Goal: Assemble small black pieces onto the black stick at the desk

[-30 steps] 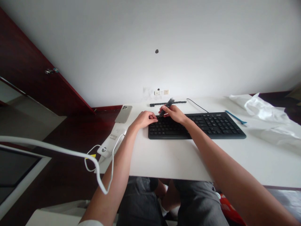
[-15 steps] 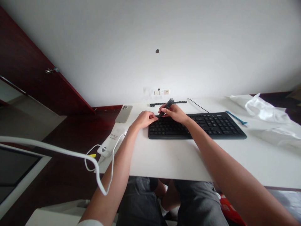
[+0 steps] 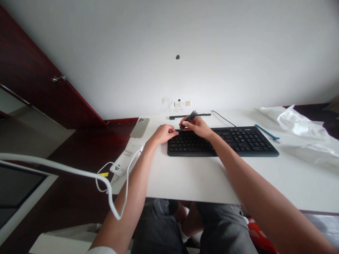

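Note:
A black keyboard [image 3: 238, 141] lies on the white table [image 3: 201, 176] in front of me. My right hand [image 3: 197, 127] is closed around a dark pen-shaped tool [image 3: 191, 116], whose tip points down at the keyboard's far left corner. My left hand [image 3: 162, 133] rests at that same corner with fingers pinched together next to the tool's tip; what it pinches is too small to make out.
A phone [image 3: 139, 127] lies face down at the table's left corner, beside a white power bank [image 3: 125, 158] with a white cable [image 3: 106, 183]. A black strip [image 3: 185, 115] lies behind the keyboard. A blue tool [image 3: 266, 132] and crumpled white plastic [image 3: 299, 125] lie at the right.
Almost nothing has changed; both hands stay at the keyboard's left corner, with the tool shifting very slightly.

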Action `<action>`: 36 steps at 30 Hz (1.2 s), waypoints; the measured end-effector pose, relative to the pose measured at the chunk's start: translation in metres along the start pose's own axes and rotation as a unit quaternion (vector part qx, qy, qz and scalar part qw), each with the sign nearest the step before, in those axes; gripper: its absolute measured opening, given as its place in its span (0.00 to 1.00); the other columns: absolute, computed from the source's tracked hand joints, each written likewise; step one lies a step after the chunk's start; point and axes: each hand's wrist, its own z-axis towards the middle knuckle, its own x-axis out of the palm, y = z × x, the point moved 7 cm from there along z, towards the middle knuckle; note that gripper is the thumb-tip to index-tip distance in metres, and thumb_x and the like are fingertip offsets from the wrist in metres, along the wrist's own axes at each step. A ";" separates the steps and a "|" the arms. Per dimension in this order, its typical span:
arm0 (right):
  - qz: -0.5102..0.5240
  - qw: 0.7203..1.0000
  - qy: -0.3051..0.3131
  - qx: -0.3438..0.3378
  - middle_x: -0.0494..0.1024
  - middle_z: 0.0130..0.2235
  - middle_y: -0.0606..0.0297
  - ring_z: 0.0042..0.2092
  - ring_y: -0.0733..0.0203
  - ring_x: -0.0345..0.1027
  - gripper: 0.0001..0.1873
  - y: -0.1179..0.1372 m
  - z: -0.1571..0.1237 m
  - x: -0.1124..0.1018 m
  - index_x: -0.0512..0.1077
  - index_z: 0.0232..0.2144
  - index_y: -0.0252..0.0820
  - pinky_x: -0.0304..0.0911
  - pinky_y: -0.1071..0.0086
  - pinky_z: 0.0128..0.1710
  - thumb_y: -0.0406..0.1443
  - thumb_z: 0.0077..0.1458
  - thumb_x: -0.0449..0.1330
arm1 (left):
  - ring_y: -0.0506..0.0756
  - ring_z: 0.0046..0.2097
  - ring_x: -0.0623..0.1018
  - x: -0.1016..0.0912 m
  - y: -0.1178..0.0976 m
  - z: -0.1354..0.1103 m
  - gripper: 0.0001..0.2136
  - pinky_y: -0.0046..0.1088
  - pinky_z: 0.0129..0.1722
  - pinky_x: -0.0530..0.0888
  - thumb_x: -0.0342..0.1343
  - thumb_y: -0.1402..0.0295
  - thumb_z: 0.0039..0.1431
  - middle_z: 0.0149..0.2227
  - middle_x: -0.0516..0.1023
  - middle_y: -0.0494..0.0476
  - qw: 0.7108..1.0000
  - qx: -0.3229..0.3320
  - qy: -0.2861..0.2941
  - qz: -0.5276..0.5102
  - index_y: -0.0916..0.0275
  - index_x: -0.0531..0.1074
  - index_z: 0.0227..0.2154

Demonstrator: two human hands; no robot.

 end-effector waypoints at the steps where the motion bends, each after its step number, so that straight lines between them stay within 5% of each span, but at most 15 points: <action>1: -0.001 1.000 -0.001 0.002 0.82 0.42 0.56 0.49 0.49 0.77 0.27 -0.001 0.000 0.000 0.77 0.40 0.40 0.77 0.58 0.47 0.57 0.53 0.69 | 0.52 0.29 0.73 0.000 0.000 0.000 0.14 0.27 0.30 0.64 0.60 0.56 0.61 0.28 0.79 0.53 1.000 0.000 -0.001 0.002 0.62 0.78 0.28; 23: -0.032 0.999 -0.004 -0.003 0.82 0.40 0.58 0.46 0.50 0.77 0.26 0.000 0.001 0.001 0.78 0.39 0.41 0.78 0.60 0.42 0.57 0.52 0.70 | 0.53 0.29 0.74 -0.001 0.000 0.000 0.14 0.28 0.30 0.65 0.60 0.56 0.61 0.28 0.79 0.54 1.000 0.009 -0.003 0.013 0.61 0.79 0.28; 36: -0.205 0.978 0.021 -0.032 0.82 0.32 0.63 0.34 0.54 0.77 0.14 0.018 -0.005 0.009 0.78 0.39 0.42 0.71 0.63 0.37 0.46 0.60 0.65 | 0.55 0.35 0.79 0.001 0.007 0.002 0.10 0.28 0.35 0.71 0.60 0.61 0.57 0.34 0.84 0.56 0.999 0.009 0.034 -0.017 0.62 0.81 0.32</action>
